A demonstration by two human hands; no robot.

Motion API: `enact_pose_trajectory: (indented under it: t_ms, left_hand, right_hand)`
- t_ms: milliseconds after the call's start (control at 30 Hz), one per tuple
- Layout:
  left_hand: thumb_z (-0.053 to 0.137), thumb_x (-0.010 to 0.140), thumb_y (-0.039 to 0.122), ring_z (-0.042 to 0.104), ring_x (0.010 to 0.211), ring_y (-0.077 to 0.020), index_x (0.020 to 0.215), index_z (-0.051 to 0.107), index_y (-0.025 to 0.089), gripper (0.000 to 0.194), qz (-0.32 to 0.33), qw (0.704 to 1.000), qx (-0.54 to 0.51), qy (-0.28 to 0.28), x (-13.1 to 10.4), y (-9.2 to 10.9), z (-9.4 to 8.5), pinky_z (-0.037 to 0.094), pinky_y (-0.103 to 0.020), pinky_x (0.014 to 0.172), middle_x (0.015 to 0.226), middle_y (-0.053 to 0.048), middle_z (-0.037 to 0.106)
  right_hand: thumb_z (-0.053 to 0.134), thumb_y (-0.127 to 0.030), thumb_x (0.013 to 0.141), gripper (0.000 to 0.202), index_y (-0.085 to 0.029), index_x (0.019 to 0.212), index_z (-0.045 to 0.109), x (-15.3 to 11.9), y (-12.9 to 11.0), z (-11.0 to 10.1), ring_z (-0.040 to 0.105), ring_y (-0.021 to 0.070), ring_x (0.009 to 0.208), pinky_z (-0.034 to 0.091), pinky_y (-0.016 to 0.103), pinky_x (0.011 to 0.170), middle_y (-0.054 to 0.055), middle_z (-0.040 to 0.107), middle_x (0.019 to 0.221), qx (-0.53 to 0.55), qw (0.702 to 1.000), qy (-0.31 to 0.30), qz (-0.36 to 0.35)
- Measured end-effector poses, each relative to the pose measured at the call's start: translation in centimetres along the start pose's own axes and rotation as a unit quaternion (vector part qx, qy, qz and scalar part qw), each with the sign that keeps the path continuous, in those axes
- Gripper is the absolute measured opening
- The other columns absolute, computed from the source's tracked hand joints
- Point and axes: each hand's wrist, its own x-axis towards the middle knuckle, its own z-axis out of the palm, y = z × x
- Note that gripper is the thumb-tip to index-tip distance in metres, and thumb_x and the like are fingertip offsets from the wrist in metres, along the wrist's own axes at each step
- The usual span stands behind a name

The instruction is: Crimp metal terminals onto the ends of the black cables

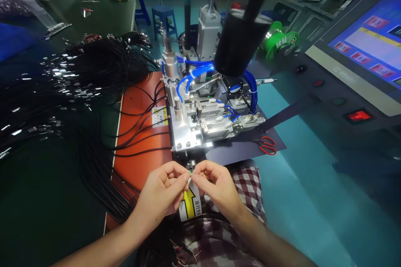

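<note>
Both of my hands meet at the front of a metal machine (pixel 216 121) fitted with blue air tubes. My left hand (pixel 164 185) is closed in a pinch on thin wires (pixel 191 174). Opposite it, the fingertips of my right hand (pixel 219 185) pinch the same wires. Only tiny coloured ends show between the fingers, so their number is unclear. Just beyond the fingertips is a small dark fixture (pixel 190 164) at the machine's front edge. Below the hands lies a white label with a yellow arrow (pixel 189 204).
Black cables with shiny ends (pixel 103 60) heap up on the left, some crossing an orange surface (pixel 140 104). Red-handled scissors (pixel 267 146) lie at the right. A control screen (pixel 372 41) leans in at far right. A green spool (pixel 280 41) stands behind.
</note>
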Motion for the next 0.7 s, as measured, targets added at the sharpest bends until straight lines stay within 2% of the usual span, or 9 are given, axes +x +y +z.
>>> enact_pose_trajectory:
  t_ms: [100,267,367,467,533,600,700]
  left_hand:
    - [0.061,0.078,0.04,0.027,0.03,-0.0016,0.07,0.052,0.016,0.027,0.001,1.0,-0.005,-0.003,0.1,0.0,0.1,0.021,-0.012,0.032,0.035,0.01,0.042]
    - [0.062,0.077,0.04,0.027,0.029,-0.0015,0.07,0.052,0.016,0.027,0.0,1.0,-0.02,-0.003,0.2,0.0,0.2,0.022,-0.012,0.031,0.035,0.01,0.042]
    - [0.062,0.077,0.04,0.027,0.028,-0.0017,0.068,0.051,0.016,0.028,-0.002,1.0,-0.018,-0.004,0.2,0.0,0.1,0.022,-0.012,0.03,0.035,0.01,0.041]
    - [0.062,0.077,0.041,0.027,0.029,-0.0022,0.068,0.05,0.016,0.029,0.002,1.0,-0.011,-0.006,0.2,0.0,0.0,0.021,-0.013,0.03,0.035,0.01,0.041]
    - [0.06,0.078,0.042,0.027,0.029,-0.0026,0.069,0.051,0.017,0.028,0.009,1.0,0.004,-0.006,0.0,-0.1,0.1,0.021,-0.013,0.031,0.035,0.01,0.04]
    - [0.058,0.08,0.041,0.029,0.031,-0.0034,0.073,0.052,0.017,0.026,0.031,0.999,0.029,0.009,-0.2,-0.3,0.2,0.022,-0.014,0.032,0.037,0.01,0.04]
    - [0.057,0.082,0.035,0.036,0.038,-0.0043,0.08,0.056,0.017,0.018,0.11,0.989,0.084,0.053,-0.6,-0.7,0.4,0.027,-0.015,0.035,0.052,0.006,0.049]
  right_hand:
    - [0.064,-0.024,0.073,0.011,-0.015,0.07,0.058,-0.1,-0.1,-0.1,0.042,0.0086,0.048,0.034,0.021,0.046,-0.005,0.049,0.054,-0.014,1.0,0.005,-0.006]
    - [0.064,-0.026,0.076,0.011,-0.016,0.081,0.064,-0.4,0.2,-0.2,0.045,0.0103,0.051,0.037,0.022,0.047,0.0,0.059,0.067,-0.067,0.996,0.032,-0.044]
    - [0.063,-0.022,0.079,0.006,-0.017,0.078,0.066,-0.6,0.3,0.0,0.048,0.0117,0.054,0.039,0.024,0.049,0.001,0.061,0.068,-0.148,0.981,0.058,-0.115]
    - [0.058,-0.016,0.082,0.009,-0.017,0.074,0.063,-1.0,0.2,0.2,0.05,0.0132,0.06,0.039,0.026,0.055,0.001,0.06,0.071,-0.232,0.948,0.073,-0.204]
    - [0.056,-0.015,0.083,0.011,-0.017,0.073,0.06,-1.2,0.2,0.3,0.049,0.0135,0.061,0.038,0.027,0.058,0.001,0.058,0.07,-0.263,0.933,0.073,-0.235]
    - [0.055,-0.016,0.084,0.012,-0.017,0.072,0.057,-1.2,0.1,0.4,0.047,0.0132,0.061,0.037,0.027,0.058,0.0,0.055,0.07,-0.248,0.941,0.073,-0.218]
    - [0.054,-0.022,0.084,0.012,-0.017,0.073,0.055,-1.1,0.1,0.5,0.043,0.0118,0.057,0.035,0.024,0.053,-0.001,0.051,0.067,-0.147,0.98,0.051,-0.127]
